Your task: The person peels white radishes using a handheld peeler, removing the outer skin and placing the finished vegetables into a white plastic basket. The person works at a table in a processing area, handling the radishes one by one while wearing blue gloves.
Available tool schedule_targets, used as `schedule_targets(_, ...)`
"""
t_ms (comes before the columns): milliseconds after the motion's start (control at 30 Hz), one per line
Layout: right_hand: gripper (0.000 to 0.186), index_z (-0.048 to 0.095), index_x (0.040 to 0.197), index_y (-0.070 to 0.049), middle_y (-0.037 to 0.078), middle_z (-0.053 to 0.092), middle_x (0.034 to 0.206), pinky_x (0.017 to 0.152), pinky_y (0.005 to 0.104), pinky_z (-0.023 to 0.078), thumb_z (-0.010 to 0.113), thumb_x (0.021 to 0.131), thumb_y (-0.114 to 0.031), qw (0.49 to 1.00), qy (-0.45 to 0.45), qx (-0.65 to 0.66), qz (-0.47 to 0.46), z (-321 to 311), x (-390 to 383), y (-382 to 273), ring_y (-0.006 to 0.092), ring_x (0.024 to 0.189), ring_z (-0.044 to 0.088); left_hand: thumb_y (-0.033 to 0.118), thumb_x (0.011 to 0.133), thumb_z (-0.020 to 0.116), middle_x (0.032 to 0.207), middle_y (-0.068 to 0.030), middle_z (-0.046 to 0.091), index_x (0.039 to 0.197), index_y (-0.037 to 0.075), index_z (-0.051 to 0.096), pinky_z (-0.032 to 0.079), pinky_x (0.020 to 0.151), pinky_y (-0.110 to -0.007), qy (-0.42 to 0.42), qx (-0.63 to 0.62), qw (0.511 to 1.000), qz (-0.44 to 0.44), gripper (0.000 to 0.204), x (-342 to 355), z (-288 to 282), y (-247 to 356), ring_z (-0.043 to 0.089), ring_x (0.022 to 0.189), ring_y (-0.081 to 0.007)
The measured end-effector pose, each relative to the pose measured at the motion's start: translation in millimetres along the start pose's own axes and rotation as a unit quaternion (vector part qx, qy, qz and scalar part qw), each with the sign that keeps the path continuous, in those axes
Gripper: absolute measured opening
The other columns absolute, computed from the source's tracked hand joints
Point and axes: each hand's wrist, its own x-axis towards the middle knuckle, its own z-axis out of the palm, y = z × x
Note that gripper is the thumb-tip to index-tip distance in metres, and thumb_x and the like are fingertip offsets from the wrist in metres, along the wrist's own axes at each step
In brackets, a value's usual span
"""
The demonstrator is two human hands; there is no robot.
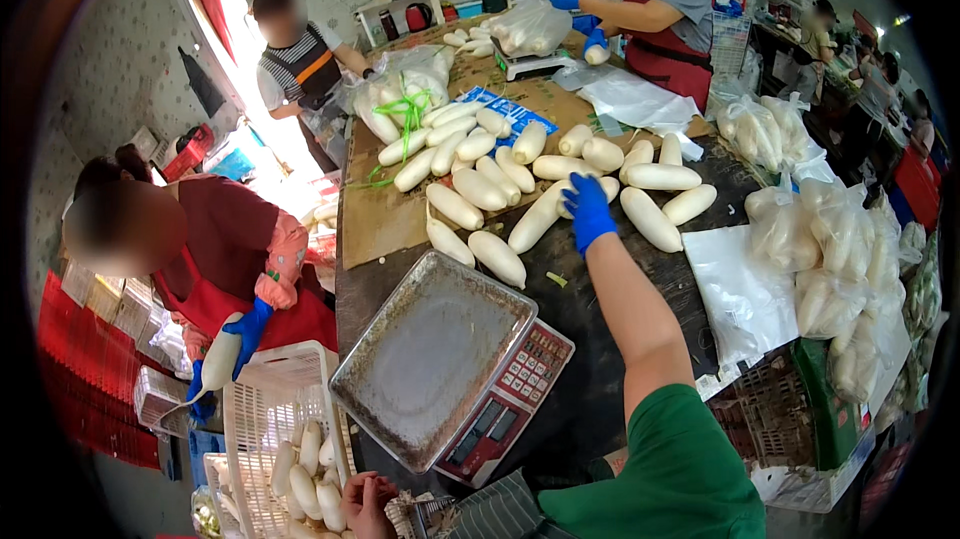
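My right hand (590, 211), in a blue glove, reaches over the dark table, its fingers curled on the upper end of a white radish (537, 219). Part of that radish is hidden by the glove. Around it lie several more white radishes (497, 259). My left hand (368, 501) is bare and low at the bottom edge, its fingers curled in with nothing visible in them. Between my hands, a weighing scale (435, 354) has a bare, stained metal tray and a red keypad panel.
At left, a person in blue gloves holds a radish (221, 354) over a white crate (285, 379) of radishes. Two people stand across the table, near bagged radishes (400, 89) and another scale (530, 64). Plastic bags (740, 289) and filled bags (840, 249) are at right.
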Motion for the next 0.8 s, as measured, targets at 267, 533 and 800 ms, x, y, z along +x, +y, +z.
schedule_targets(267,0.037,0.052,0.119,-0.007,0.003,0.059,0.086,0.057,0.0212,0.042,0.057,0.084,-0.015,0.971,-0.153,-0.186,0.003,90,-154,76,0.0103,0.066,0.053,0.018,0.092,0.049,0.079,-0.0073,0.058,0.097,0.002,0.055,0.05,0.059,-0.027,-0.03,0.086,0.995,0.031,0.018,6,-1,-14,0.058,0.066,-0.0144)
schedule_targets(533,0.036,0.051,0.123,-0.007,0.005,0.055,0.114,0.07,0.0236,0.047,0.053,0.088,-0.016,0.921,-0.245,-0.302,0.016,80,-244,107,0.0125,0.087,0.056,0.017,0.089,0.056,0.069,-0.0073,0.061,0.083,-0.001,0.058,0.046,0.056,-0.025,0.144,0.191,0.97,0.035,0.019,37,-144,-59,0.058,0.062,-0.0122)
schedule_targets(800,0.03,0.056,0.118,-0.004,0.002,0.058,0.087,0.059,0.0174,0.038,0.047,0.091,-0.015,0.907,-0.156,-0.373,-0.115,61,-285,83,0.0032,0.062,0.043,0.021,0.075,0.063,0.09,-0.0173,0.062,0.094,0.005,0.06,0.048,0.075,-0.042,0.119,0.678,0.724,-0.054,0.025,54,-298,-80,0.06,0.086,-0.033)
